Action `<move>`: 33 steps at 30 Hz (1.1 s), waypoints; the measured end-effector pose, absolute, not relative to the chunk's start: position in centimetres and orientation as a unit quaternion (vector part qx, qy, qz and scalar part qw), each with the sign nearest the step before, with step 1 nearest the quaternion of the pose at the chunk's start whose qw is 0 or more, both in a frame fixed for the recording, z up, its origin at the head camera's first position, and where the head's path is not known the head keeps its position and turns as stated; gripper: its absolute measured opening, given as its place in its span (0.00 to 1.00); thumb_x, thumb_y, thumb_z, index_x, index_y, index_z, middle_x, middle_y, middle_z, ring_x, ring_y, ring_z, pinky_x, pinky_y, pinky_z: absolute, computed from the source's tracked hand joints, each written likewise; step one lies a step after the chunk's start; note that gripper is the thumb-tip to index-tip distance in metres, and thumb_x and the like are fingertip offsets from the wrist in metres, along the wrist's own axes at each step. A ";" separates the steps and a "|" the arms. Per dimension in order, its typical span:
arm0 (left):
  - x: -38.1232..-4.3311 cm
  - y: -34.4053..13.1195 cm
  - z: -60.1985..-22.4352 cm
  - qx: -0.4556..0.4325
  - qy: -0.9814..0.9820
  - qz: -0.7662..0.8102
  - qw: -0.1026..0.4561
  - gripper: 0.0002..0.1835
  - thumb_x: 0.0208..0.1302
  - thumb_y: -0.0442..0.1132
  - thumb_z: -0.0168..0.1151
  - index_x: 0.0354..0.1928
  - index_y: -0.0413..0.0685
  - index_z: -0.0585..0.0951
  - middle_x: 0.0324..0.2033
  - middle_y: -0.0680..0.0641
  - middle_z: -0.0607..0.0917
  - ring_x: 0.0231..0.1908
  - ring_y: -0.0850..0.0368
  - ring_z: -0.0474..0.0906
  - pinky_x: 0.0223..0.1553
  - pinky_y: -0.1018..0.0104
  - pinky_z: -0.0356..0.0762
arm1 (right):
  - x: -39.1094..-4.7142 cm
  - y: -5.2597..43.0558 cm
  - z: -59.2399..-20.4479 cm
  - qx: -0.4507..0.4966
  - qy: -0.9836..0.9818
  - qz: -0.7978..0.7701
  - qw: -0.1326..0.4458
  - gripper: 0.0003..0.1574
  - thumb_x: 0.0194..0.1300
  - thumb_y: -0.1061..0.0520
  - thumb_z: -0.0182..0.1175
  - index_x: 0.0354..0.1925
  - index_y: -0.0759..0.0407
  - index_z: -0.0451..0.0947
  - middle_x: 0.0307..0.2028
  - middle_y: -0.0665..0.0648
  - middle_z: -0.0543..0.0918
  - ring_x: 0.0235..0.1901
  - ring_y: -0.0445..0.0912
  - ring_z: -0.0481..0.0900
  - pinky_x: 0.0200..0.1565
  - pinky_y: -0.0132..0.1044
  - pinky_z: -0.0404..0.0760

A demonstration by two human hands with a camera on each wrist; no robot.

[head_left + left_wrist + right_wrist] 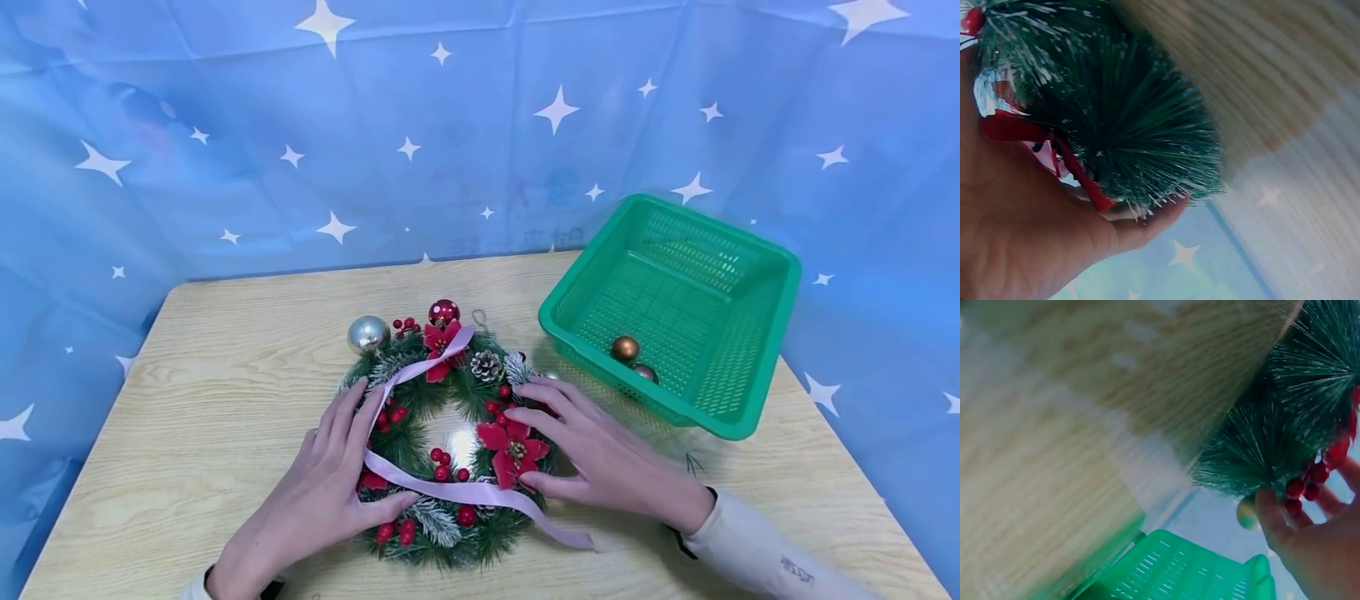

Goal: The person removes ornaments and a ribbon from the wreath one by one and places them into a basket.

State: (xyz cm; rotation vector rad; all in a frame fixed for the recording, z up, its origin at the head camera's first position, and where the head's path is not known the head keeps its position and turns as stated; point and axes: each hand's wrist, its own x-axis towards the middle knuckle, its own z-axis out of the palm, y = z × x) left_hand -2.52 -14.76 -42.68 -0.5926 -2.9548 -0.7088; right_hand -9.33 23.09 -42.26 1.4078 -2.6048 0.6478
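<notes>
A green Christmas wreath (467, 393) lies on the table, trimmed with red poinsettias (513, 454), berries (442, 472) and a pinecone (486, 365). Across its top, left and lower parts runs a loose pink ribbon (450, 492), its tail reaching the table at lower right. A silver ball (368, 335) and a red dotted ball (444, 312) sit at its far edge. My left hand (318, 479) holds the wreath's left side, thumb spread toward the near side. My right hand (600, 450) grips the right side beside a poinsettia; the right wrist view shows its fingers by red berries (1310, 484).
A green plastic basket (780, 333) stands at the back right, holding a copper ball (625, 348) and a darker ball (645, 372). Behind the wooden table (225, 375) hangs a blue cloth (450, 125) with white stars.
</notes>
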 end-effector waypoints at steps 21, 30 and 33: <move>0.1 -13.4 -41.3 -0.108 -0.969 -0.222 0.011 0.70 0.60 0.82 0.65 0.90 0.50 0.45 0.86 0.36 0.48 0.82 0.28 0.44 0.69 0.23 0.51 | -7.0 21.3 -42.9 0.393 -0.895 0.193 0.085 0.44 0.68 0.32 0.71 0.72 0.54 0.77 0.73 0.59 0.72 0.70 0.59 0.70 0.64 0.59 0.80; 1.0 -12.2 -41.2 -0.116 -0.972 -0.201 0.022 0.75 0.55 0.86 0.63 0.89 0.46 0.45 0.87 0.37 0.45 0.81 0.25 0.43 0.70 0.23 0.46 | -5.4 20.4 -42.8 0.365 -0.910 0.170 0.100 0.43 0.66 0.33 0.71 0.70 0.53 0.78 0.71 0.60 0.74 0.66 0.59 0.73 0.61 0.58 0.82; 1.0 -11.9 -41.3 -0.119 -0.974 -0.192 0.034 0.75 0.55 0.86 0.63 0.89 0.45 0.45 0.87 0.37 0.45 0.81 0.26 0.44 0.70 0.24 0.47 | -5.1 20.2 -42.6 0.355 -0.915 0.165 0.098 0.43 0.65 0.33 0.72 0.70 0.52 0.79 0.71 0.59 0.74 0.65 0.59 0.74 0.61 0.58 0.82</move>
